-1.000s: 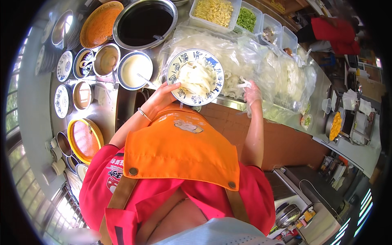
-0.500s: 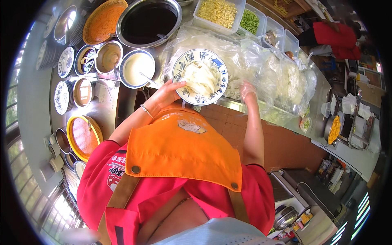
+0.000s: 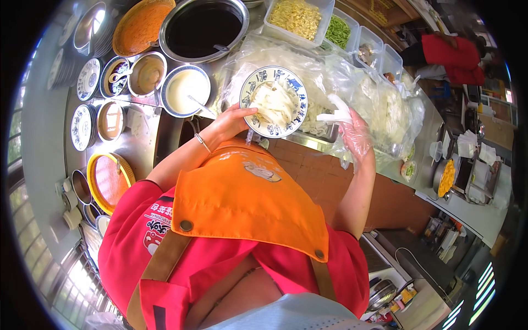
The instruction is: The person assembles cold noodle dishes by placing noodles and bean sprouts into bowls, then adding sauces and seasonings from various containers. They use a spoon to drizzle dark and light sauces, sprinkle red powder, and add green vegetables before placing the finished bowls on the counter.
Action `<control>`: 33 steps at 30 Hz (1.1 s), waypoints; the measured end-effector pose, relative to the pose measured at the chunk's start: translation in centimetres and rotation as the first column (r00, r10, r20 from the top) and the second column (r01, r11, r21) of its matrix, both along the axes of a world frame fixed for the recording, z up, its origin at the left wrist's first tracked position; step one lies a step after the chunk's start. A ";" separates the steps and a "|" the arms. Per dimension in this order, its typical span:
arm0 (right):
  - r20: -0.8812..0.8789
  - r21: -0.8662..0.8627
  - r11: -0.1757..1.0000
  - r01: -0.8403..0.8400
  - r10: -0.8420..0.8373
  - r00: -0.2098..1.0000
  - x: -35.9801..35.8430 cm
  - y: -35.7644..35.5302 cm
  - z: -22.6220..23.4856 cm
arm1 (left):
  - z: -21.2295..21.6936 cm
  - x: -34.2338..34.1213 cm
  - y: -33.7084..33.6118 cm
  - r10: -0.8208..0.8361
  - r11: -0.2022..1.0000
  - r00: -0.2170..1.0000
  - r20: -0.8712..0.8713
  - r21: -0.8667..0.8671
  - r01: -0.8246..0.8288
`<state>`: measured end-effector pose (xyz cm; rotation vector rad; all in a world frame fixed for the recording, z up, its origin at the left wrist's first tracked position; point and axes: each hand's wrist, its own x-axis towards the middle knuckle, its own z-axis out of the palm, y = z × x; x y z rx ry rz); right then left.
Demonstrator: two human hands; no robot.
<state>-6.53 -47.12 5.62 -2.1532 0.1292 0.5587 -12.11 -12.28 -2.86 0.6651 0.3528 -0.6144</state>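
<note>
My left hand (image 3: 234, 120) grips the near left rim of a blue-patterned white plate (image 3: 250, 124). A heap of wide white noodles (image 3: 275, 104) lies in the middle of that plate. To its right, my right hand (image 3: 355, 135), in a clear plastic glove, is closed on a bunch of white noodle strips (image 3: 336, 113) that stick out past the fingertips. Behind both hands, more pale noodles lie in trays under a crumpled clear plastic sheet (image 3: 258, 55). The tray contents (image 3: 314, 127) show where the sheet is drawn back.
Sauces stand at the left: a dark bowl (image 3: 203, 30), an orange basin (image 3: 142, 27), a white bowl (image 3: 186, 91) and a yellow-rimmed tub (image 3: 131, 175). Behind the noodles are boxes of yellow bits (image 3: 297, 19) and chopped greens (image 3: 337, 32). A person in red (image 3: 454, 58) stands far right.
My right hand has come up out of the tray with noodle strips in it, moving right. The plate in my left hand has shifted slightly right.
</note>
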 end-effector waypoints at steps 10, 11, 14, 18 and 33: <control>-0.129 0.272 0.951 0.148 -0.117 0.985 -0.1 2.9 1.5 | -0.1 0.1 -0.2 -0.004 1.000 0.999 0.053 0.014 0.004; -0.107 0.283 0.950 0.131 -0.105 0.989 -0.1 3.4 2.3 | -0.3 0.1 -0.2 -0.004 1.000 0.998 0.056 0.001 0.004; -0.171 0.299 0.948 0.109 -0.060 0.983 -0.1 6.7 5.1 | -0.6 0.3 -0.7 -0.002 1.000 0.999 0.052 -0.030 0.004; 0.147 -0.088 0.996 -0.027 0.040 0.988 -0.4 10.9 3.3 | 0.5 0.5 -1.7 0.004 0.999 0.998 0.062 -0.045 -0.001; 0.513 -0.364 0.912 -0.190 0.367 0.776 -0.5 13.4 2.1 | 3.5 -0.1 -2.0 0.042 0.995 0.997 0.069 -0.095 -0.035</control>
